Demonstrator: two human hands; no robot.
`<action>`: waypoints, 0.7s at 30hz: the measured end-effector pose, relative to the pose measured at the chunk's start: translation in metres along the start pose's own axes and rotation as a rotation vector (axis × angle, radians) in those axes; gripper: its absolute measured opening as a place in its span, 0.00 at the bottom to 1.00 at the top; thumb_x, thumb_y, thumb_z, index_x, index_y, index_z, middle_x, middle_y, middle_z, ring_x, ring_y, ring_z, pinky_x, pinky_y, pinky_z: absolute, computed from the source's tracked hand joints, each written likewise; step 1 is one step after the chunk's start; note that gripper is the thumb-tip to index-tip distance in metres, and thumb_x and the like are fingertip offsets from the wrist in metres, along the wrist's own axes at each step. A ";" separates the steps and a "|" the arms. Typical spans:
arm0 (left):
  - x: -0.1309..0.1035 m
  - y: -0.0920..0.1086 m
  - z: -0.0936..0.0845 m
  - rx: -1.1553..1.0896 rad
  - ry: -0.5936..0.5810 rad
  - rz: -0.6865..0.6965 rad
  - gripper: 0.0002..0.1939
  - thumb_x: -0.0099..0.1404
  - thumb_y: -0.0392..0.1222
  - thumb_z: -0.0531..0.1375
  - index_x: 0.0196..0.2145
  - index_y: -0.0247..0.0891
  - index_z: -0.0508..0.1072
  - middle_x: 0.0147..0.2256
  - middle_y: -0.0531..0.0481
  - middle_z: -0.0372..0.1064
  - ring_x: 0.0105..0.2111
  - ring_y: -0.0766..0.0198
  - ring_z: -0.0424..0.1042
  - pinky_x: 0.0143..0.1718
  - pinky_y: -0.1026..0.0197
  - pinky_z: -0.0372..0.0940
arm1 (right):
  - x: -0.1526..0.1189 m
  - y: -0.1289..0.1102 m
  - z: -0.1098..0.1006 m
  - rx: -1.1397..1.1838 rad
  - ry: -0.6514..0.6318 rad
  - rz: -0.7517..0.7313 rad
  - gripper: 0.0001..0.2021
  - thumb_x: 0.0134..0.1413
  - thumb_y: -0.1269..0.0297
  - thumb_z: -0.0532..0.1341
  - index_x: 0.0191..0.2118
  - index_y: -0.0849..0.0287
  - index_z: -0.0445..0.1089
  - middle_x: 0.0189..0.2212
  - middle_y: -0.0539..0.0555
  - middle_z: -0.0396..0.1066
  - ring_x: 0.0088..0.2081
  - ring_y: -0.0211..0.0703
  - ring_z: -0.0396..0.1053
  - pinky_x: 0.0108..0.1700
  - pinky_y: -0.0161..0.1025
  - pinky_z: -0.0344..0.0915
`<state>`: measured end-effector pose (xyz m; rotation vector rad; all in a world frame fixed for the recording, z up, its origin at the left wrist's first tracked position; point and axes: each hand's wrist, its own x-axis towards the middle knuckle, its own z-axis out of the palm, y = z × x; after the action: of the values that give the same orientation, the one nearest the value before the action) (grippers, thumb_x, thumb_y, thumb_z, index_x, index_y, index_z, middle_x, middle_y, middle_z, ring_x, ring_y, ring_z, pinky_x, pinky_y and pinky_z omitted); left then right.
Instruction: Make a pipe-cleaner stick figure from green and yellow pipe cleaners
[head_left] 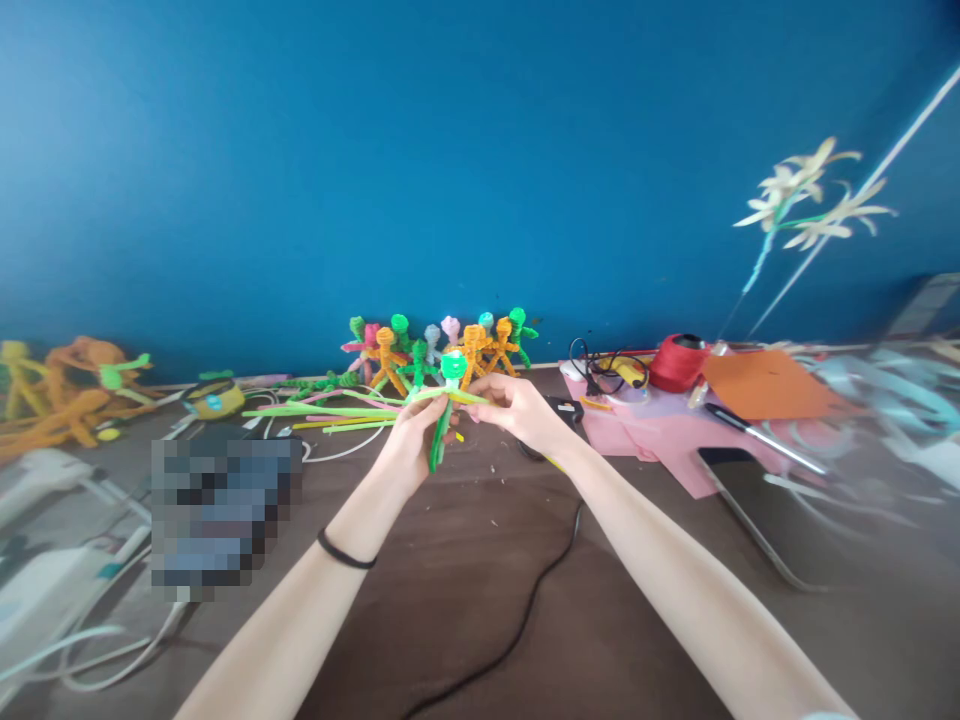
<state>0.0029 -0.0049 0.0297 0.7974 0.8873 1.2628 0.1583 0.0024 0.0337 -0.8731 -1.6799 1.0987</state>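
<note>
Between my hands is a small pipe-cleaner figure [453,367] with a round green head, a pale neck and green legs hanging down. My left hand [414,437] is closed on its body, thumb up near the neck. The fingers of my right hand [517,408] pinch a yellow-green pipe cleaner [466,397] that runs across the figure at arm height. Right behind stand several finished pipe-cleaner figures [384,358] in orange, green, pink and grey, against the blue wall. Loose pipe cleaners [330,411] in light green, yellow and pink lie left of my left hand.
At left are a pixelated device [225,510], a yellow tape measure [214,399] and orange figures [82,390]. At right lie pink sheets [622,428], a red spool [677,362], orange paper [772,385], a pen [765,438] and a phone [757,510]. A black cable [529,610] crosses the table.
</note>
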 end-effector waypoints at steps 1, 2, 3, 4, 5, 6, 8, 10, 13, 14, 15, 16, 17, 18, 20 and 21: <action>0.001 0.001 -0.001 -0.022 -0.007 -0.026 0.07 0.49 0.36 0.64 0.25 0.34 0.69 0.21 0.54 0.66 0.21 0.71 0.65 0.18 0.69 0.57 | 0.000 0.000 -0.002 -0.009 -0.020 0.002 0.12 0.44 0.59 0.64 0.34 0.60 0.69 0.22 0.48 0.66 0.22 0.32 0.59 0.25 0.32 0.55; 0.001 0.002 -0.001 -0.049 -0.018 -0.044 0.06 0.49 0.35 0.64 0.24 0.34 0.68 0.21 0.54 0.65 0.20 0.71 0.64 0.17 0.69 0.56 | -0.001 0.001 -0.003 -0.006 -0.037 0.005 0.12 0.44 0.59 0.63 0.34 0.60 0.69 0.20 0.47 0.64 0.21 0.31 0.57 0.24 0.31 0.53; 0.001 0.003 -0.002 -0.081 -0.035 -0.059 0.06 0.50 0.35 0.63 0.24 0.34 0.67 0.21 0.54 0.65 0.20 0.72 0.64 0.16 0.70 0.55 | -0.001 0.001 -0.005 0.004 -0.057 0.010 0.12 0.44 0.58 0.63 0.35 0.59 0.69 0.19 0.46 0.62 0.20 0.31 0.56 0.23 0.31 0.51; 0.000 0.004 -0.002 -0.115 -0.056 -0.076 0.06 0.51 0.34 0.63 0.25 0.35 0.67 0.22 0.55 0.64 0.19 0.73 0.63 0.15 0.70 0.55 | -0.002 0.002 -0.006 0.023 -0.079 0.014 0.12 0.44 0.58 0.63 0.35 0.59 0.70 0.18 0.45 0.61 0.19 0.31 0.55 0.22 0.31 0.51; -0.001 0.005 -0.002 -0.150 -0.080 -0.098 0.06 0.53 0.34 0.62 0.25 0.35 0.66 0.22 0.55 0.64 0.19 0.74 0.62 0.15 0.71 0.54 | -0.002 0.003 -0.007 0.050 -0.105 0.018 0.12 0.44 0.58 0.63 0.36 0.58 0.70 0.18 0.45 0.61 0.19 0.30 0.55 0.22 0.30 0.50; -0.002 0.006 -0.001 -0.184 -0.105 -0.122 0.05 0.54 0.34 0.61 0.25 0.34 0.66 0.22 0.55 0.63 0.18 0.74 0.61 0.15 0.71 0.53 | -0.002 0.004 -0.008 0.079 -0.132 0.022 0.12 0.44 0.58 0.63 0.35 0.58 0.70 0.19 0.45 0.61 0.20 0.30 0.55 0.22 0.30 0.50; -0.005 0.007 -0.001 -0.241 -0.161 -0.169 0.05 0.56 0.33 0.59 0.25 0.34 0.65 0.22 0.55 0.61 0.18 0.75 0.60 0.14 0.72 0.53 | -0.002 0.006 -0.010 0.140 -0.162 0.031 0.11 0.45 0.58 0.63 0.34 0.59 0.71 0.19 0.46 0.62 0.19 0.30 0.54 0.22 0.30 0.50; -0.008 0.008 -0.002 -0.260 -0.220 -0.200 0.05 0.57 0.34 0.59 0.25 0.34 0.64 0.22 0.54 0.60 0.18 0.76 0.59 0.15 0.72 0.52 | -0.001 0.008 -0.012 0.183 -0.136 0.046 0.11 0.44 0.58 0.63 0.33 0.59 0.72 0.18 0.46 0.62 0.18 0.29 0.52 0.21 0.31 0.48; -0.009 0.008 -0.004 -0.198 -0.319 -0.220 0.07 0.55 0.35 0.60 0.24 0.33 0.65 0.21 0.54 0.59 0.18 0.75 0.58 0.15 0.72 0.52 | -0.001 0.009 -0.016 0.183 -0.082 0.090 0.11 0.42 0.59 0.64 0.31 0.61 0.73 0.16 0.46 0.61 0.18 0.29 0.52 0.20 0.31 0.46; -0.009 0.007 -0.005 -0.160 -0.349 -0.219 0.07 0.54 0.35 0.61 0.23 0.33 0.66 0.21 0.53 0.59 0.18 0.75 0.58 0.15 0.72 0.52 | -0.001 0.008 -0.017 0.170 -0.079 0.103 0.11 0.41 0.59 0.64 0.30 0.61 0.73 0.16 0.46 0.61 0.18 0.29 0.52 0.20 0.31 0.46; -0.008 0.008 -0.007 -0.119 -0.379 -0.217 0.07 0.53 0.35 0.62 0.23 0.32 0.67 0.20 0.53 0.59 0.18 0.75 0.57 0.15 0.72 0.51 | -0.001 0.008 -0.018 0.155 -0.082 0.112 0.10 0.41 0.60 0.65 0.29 0.61 0.73 0.16 0.46 0.62 0.18 0.28 0.52 0.21 0.31 0.46; -0.007 0.008 -0.008 -0.078 -0.406 -0.214 0.07 0.51 0.35 0.64 0.22 0.32 0.68 0.19 0.53 0.59 0.18 0.75 0.57 0.15 0.72 0.51 | -0.001 0.007 -0.020 0.138 -0.086 0.117 0.10 0.40 0.60 0.65 0.29 0.61 0.73 0.16 0.46 0.62 0.18 0.28 0.52 0.21 0.31 0.47; -0.005 0.008 -0.010 -0.035 -0.430 -0.215 0.08 0.50 0.36 0.65 0.22 0.32 0.68 0.18 0.53 0.59 0.17 0.75 0.56 0.15 0.72 0.50 | -0.001 0.006 -0.021 0.120 -0.091 0.121 0.10 0.40 0.60 0.65 0.28 0.61 0.73 0.16 0.46 0.62 0.18 0.28 0.52 0.21 0.30 0.47; -0.004 0.008 -0.011 0.008 -0.451 -0.223 0.08 0.49 0.37 0.66 0.22 0.32 0.69 0.17 0.53 0.59 0.16 0.76 0.55 0.15 0.71 0.49 | -0.002 0.006 -0.022 0.101 -0.096 0.124 0.10 0.39 0.60 0.65 0.28 0.62 0.73 0.17 0.46 0.62 0.19 0.28 0.52 0.21 0.30 0.47; -0.003 0.009 -0.014 0.093 -0.485 -0.251 0.11 0.46 0.39 0.67 0.21 0.32 0.69 0.15 0.54 0.59 0.15 0.76 0.55 0.15 0.71 0.49 | -0.002 0.006 -0.024 0.061 -0.112 0.124 0.10 0.39 0.60 0.65 0.27 0.62 0.73 0.16 0.45 0.62 0.19 0.28 0.51 0.21 0.30 0.47; -0.003 0.009 -0.015 0.136 -0.498 -0.269 0.12 0.45 0.39 0.68 0.21 0.32 0.69 0.15 0.54 0.60 0.15 0.76 0.55 0.15 0.71 0.49 | -0.002 0.006 -0.025 0.037 -0.122 0.123 0.10 0.39 0.60 0.64 0.27 0.63 0.73 0.16 0.45 0.62 0.19 0.28 0.51 0.21 0.30 0.47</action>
<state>-0.0149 -0.0059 0.0315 1.0072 0.6486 0.7250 0.1828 0.0102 0.0321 -0.9117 -1.7174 1.2854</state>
